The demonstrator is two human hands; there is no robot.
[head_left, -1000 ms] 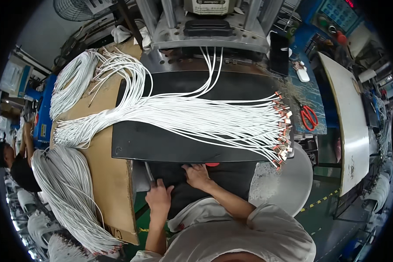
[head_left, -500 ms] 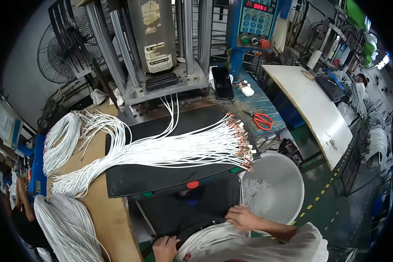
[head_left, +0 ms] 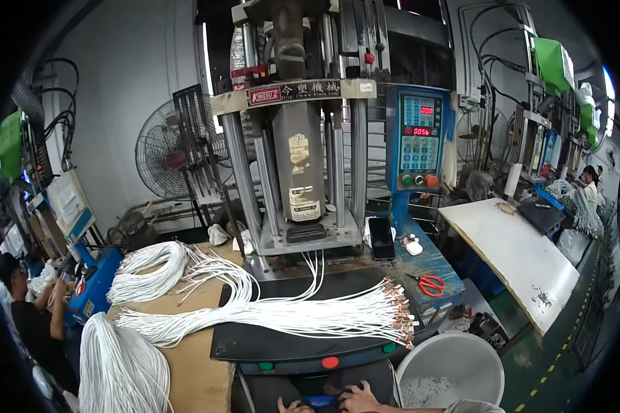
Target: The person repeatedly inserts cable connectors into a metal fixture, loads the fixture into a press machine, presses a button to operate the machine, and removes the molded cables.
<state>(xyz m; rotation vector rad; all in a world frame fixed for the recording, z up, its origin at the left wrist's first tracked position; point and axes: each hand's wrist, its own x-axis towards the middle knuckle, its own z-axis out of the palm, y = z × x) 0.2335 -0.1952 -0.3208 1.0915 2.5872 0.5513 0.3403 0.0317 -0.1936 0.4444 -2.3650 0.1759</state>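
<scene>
Factory floor is spreading around us; at far left a seated person (head_left: 31, 316) is working, and white cable bundles (head_left: 120, 368) are hanging over a cardboard sheet (head_left: 196, 375); a standing fan (head_left: 169, 155) is sitting behind; more white cables (head_left: 289, 313) are fanning across the black worktable (head_left: 289, 342) below the upright press (head_left: 300, 138); our left hand (head_left: 295, 406) and right hand (head_left: 355, 399) are resting close together at the lower edge on a dark panel (head_left: 317, 385), grip too hidden to tell; red scissors (head_left: 430, 283), a white bucket (head_left: 455, 368) and a pale board (head_left: 517, 258) are lying to the right.
</scene>
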